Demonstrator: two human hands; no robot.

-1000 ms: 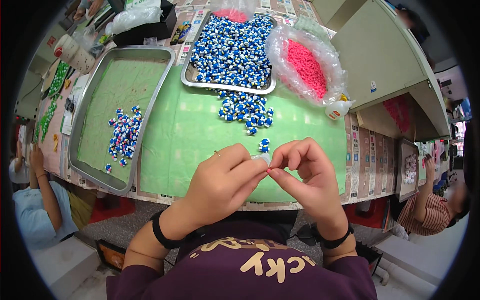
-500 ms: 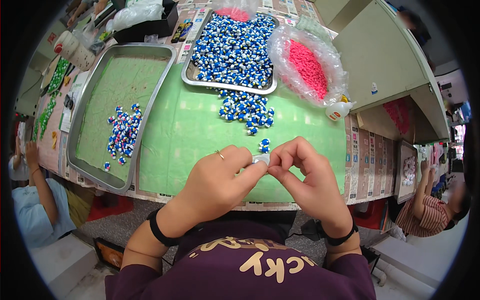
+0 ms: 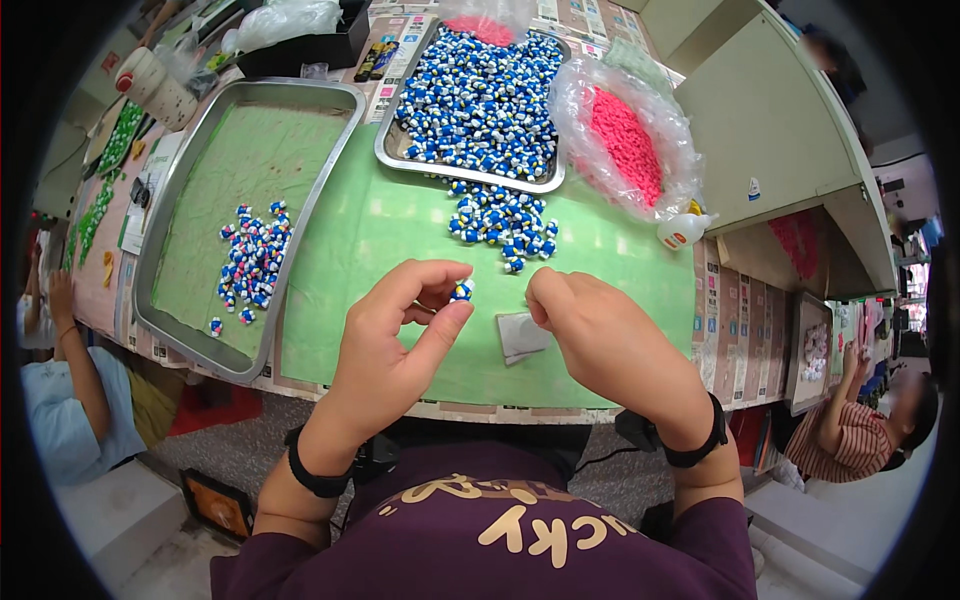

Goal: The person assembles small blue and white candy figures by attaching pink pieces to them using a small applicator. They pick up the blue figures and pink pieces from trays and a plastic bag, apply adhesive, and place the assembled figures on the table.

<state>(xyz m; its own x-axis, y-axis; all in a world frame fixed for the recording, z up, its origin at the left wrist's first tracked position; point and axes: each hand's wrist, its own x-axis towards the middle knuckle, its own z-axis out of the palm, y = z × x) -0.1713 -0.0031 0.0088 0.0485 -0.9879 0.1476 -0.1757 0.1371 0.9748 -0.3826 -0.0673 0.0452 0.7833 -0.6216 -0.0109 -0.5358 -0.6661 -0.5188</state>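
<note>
Between the thumb and fingers of my left hand (image 3: 400, 318) is a small blue-and-white figurine (image 3: 462, 290), raised above the green sheet (image 3: 340, 250). My right hand (image 3: 600, 325) is turned down at the right, its fingers curled together; what they hold, if anything, is hidden. Just under those fingertips lies a folded pale grey piece of cloth or paper (image 3: 522, 338). Beyond both hands, a loose cluster of blue-and-white figurines (image 3: 500, 225) spills from the heaped metal tray (image 3: 470, 178).
At the left, a larger metal tray (image 3: 355, 105) holds a small group of figurines with pink parts (image 3: 255, 255). A clear plastic bag of pink pieces (image 3: 625, 145) stands back right, beside a small white bottle (image 3: 682, 230). A cabinet (image 3: 780, 140) borders the right side. Other people sit at both sides.
My hands have moved apart. A figurine now shows in my left hand, the grey piece lies on the sheet, and the loose figurines formerly near my hands no longer show there.
</note>
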